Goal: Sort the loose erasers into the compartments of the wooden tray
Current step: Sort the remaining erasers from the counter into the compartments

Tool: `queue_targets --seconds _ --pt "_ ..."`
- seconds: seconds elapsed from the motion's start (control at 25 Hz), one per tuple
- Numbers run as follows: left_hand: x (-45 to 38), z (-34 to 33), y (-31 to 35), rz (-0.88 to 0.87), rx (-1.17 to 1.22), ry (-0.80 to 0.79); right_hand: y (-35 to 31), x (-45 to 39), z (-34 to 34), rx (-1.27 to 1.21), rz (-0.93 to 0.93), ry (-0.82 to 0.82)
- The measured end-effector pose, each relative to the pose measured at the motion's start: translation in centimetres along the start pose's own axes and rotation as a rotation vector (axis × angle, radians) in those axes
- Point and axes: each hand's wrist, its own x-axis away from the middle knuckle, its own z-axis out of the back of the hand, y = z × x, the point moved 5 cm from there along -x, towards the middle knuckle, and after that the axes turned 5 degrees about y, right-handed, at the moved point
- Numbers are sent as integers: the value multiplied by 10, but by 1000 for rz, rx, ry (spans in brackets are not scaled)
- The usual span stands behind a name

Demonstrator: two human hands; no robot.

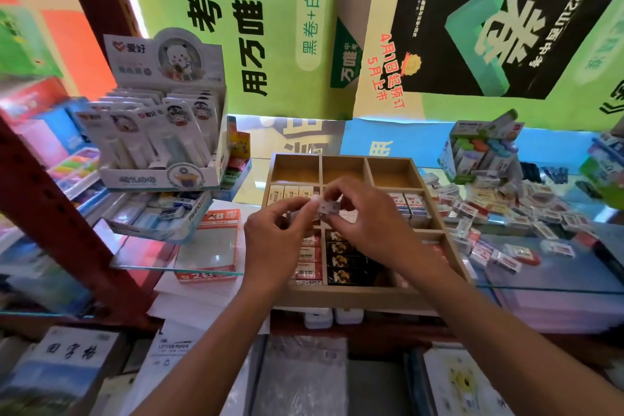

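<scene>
A wooden tray (452, 240) with nine compartments stands on the glass counter. Its back row is bare. Cream erasers (290, 194) fill the middle-left cell, white and blue ones (408, 206) the middle-right, black ones (344, 260) the front middle. My left hand (273, 240) and my right hand (374, 216) meet above the tray's centre, and both pinch a small white eraser (326, 207) between thumbs and fingertips. Loose erasers (506, 223) lie scattered to the right of the tray.
A display box of correction tapes (162, 132) stands at the left on a box of erasers (158, 216). A red 2B box (209, 243) lies left of the tray. Another product box (479, 149) stands back right. Paper stacks sit below the counter.
</scene>
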Motion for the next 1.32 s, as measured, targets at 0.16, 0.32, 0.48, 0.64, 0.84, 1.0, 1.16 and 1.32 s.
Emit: queue_targets --seconds 0.16,0.32,0.48,0.64,0.84,1.0,1.16,1.32 --pt "-4 -1 -7 42 17 4 56 -10 23 223 -236 -63" --pt "-5 -2 -8 42 13 20 68 -19 8 439 -233 -263" --pt "-5 -1 -10 37 -2 24 64 -23 0 507 -211 -217" --pt "-5 -3 -10 39 -10 5 67 -24 -1 575 -175 -156" --pt "-5 -4 -9 45 15 -59 19 -11 0 -62 -67 -120" --pt "-4 0 -3 33 57 -56 -6 -4 -14 22 150 -84" --pt "-3 -2 -1 38 57 -92 -4 2 -11 207 276 21" --pt "-1 -4 0 41 47 -85 2 2 -5 185 230 2"
